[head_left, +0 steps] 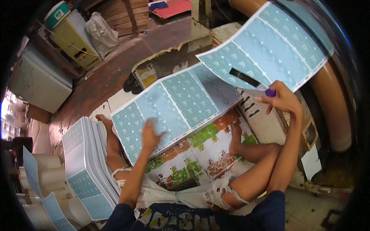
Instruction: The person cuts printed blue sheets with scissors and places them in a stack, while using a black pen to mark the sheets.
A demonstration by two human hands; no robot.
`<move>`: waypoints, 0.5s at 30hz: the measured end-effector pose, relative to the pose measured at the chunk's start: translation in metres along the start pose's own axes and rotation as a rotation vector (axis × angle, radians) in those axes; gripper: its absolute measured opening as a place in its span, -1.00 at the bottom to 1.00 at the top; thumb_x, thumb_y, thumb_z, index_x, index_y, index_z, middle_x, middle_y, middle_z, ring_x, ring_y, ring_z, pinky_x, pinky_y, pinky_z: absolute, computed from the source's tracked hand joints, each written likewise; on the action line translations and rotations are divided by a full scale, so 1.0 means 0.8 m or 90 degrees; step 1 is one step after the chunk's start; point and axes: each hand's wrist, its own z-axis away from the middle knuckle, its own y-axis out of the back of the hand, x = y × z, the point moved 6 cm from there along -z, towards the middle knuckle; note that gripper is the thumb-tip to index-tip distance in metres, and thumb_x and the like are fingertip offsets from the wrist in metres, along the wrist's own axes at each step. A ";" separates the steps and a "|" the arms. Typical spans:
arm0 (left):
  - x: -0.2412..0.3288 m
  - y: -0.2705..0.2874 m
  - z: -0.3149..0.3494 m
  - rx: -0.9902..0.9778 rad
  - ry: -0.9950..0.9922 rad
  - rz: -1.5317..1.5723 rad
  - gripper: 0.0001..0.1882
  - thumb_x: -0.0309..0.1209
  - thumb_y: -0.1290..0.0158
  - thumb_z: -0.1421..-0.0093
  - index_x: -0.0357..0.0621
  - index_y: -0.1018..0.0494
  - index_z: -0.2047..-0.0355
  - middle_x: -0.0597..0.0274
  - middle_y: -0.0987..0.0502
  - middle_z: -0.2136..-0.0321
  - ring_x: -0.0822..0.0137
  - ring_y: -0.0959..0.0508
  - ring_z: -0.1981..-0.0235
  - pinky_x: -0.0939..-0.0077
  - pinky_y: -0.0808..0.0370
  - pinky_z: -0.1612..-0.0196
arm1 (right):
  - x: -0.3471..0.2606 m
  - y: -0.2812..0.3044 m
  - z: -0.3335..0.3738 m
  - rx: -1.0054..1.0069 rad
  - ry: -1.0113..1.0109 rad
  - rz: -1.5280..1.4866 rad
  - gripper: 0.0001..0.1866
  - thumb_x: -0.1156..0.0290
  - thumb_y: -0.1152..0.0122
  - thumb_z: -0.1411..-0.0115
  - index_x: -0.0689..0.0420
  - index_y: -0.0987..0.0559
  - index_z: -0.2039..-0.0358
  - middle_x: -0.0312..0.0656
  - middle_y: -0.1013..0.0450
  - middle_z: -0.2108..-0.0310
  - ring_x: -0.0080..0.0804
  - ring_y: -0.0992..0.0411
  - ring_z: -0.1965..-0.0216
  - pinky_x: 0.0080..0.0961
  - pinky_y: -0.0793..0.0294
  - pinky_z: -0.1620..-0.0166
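A printed sheet point(254, 50) in pale blue and teal bands rises at the upper right, bent upward. Beside its lower edge, my right hand point(283, 98) grips a flat tool with a purple end point(270, 92) and a long dark blade-like part point(244, 77); its exact kind is unclear. My left hand point(152, 134), partly blurred, is over a stack of matching printed sheets point(181, 94) in front of me. Its thumb stands apart and it holds nothing visible. The raised sheet overlaps the stack's right end.
Another tall stack of printed sheets point(83, 161) stands beside my left leg. Large brown rollers point(331, 104) rise at the right. Beyond the stack is a worn metal trough point(169, 57). A pale cabinet point(38, 81) and a yellowish box point(75, 38) stand at the far left.
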 end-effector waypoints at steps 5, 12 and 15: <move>0.110 -0.110 -0.014 -0.164 -0.079 -0.102 -0.20 -0.09 -0.39 0.18 0.05 -0.41 -0.12 0.02 -0.21 -0.28 -0.08 -0.19 -0.29 -0.01 -0.39 -0.16 | -0.023 -0.025 0.010 -0.071 0.006 0.009 -0.61 0.36 -0.46 -0.01 0.36 -0.49 0.71 -0.31 -0.31 0.77 -0.52 -0.39 0.76 -0.50 -0.41 0.73; 0.154 -0.120 -0.030 -0.302 -0.008 -0.141 -0.22 -0.10 -0.36 0.10 0.00 -0.38 -0.15 0.05 -0.25 -0.26 -0.01 -0.23 -0.28 0.05 -0.51 -0.04 | -0.039 -0.046 0.038 -0.168 0.037 0.085 -0.67 0.35 -0.41 -0.03 0.35 -0.55 0.66 -0.18 -0.42 0.78 -0.44 -0.47 0.75 -0.53 -0.42 0.66; 0.113 -0.124 -0.041 -0.203 0.087 0.426 -0.31 -0.01 -0.25 -0.07 -0.03 -0.38 -0.16 0.09 -0.33 -0.21 0.03 -0.31 -0.23 0.05 -0.46 -0.09 | -0.078 -0.093 0.032 -0.316 0.120 0.137 -0.71 0.36 -0.35 -0.06 0.36 -0.60 0.61 -0.12 -0.48 0.76 -0.45 -0.49 0.74 -0.51 -0.47 0.60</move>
